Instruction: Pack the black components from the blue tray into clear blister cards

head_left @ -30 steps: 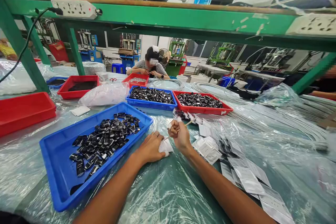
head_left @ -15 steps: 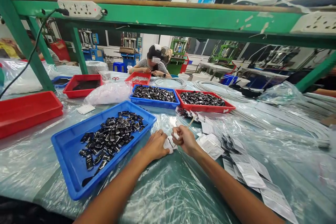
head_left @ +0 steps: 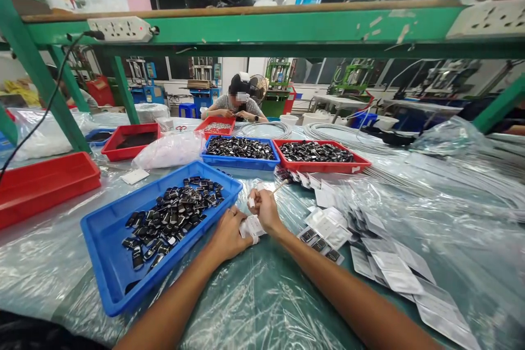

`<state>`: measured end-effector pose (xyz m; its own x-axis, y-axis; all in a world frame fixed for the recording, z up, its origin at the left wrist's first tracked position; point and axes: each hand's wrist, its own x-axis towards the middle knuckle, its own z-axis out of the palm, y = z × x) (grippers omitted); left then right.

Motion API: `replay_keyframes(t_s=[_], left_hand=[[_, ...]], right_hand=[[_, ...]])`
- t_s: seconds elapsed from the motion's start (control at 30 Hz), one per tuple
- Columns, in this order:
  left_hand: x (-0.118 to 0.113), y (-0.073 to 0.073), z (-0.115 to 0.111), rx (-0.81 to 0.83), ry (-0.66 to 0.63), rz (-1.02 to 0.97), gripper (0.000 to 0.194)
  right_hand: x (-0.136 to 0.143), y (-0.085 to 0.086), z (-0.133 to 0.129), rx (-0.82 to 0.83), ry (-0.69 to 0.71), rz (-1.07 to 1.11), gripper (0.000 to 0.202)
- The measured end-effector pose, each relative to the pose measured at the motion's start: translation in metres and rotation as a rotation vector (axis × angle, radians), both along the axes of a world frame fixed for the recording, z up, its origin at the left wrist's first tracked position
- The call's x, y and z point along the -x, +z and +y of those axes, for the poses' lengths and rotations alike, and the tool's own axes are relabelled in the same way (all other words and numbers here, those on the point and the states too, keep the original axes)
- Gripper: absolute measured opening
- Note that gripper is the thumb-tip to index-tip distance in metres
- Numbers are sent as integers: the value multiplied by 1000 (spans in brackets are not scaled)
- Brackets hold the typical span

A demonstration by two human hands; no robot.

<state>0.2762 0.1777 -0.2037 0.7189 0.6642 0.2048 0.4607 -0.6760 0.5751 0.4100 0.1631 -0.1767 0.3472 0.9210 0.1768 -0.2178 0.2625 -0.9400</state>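
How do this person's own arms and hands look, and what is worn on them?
The forearms show no sleeves. The left hand has what looks like a ring and a white covering at the thumb tip. The right hand also has a white fingertip covering.

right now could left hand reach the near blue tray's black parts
Probably yes: the left hand holds a white piece, but only the rim of the blue tray stands before the black parts.
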Motion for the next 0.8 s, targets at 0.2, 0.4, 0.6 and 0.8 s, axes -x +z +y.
replay_keyframes(t_s=[0.2,0.4,0.6,0.8], left_hand=[[-1,-2,2,24,19,-33,43],[-1,-6,5,-12,7,-36,34],[1,-2,0,-28,13,23,36],[11,3,0,-23,-49,-15,50]], right_hand=[[5,2,-6,23,-8,-29,49],[15,-1,-12,62,40,-68,43],[2,16,-24,217,280,-46,41],[7,20,-16,37,134,80,48]])
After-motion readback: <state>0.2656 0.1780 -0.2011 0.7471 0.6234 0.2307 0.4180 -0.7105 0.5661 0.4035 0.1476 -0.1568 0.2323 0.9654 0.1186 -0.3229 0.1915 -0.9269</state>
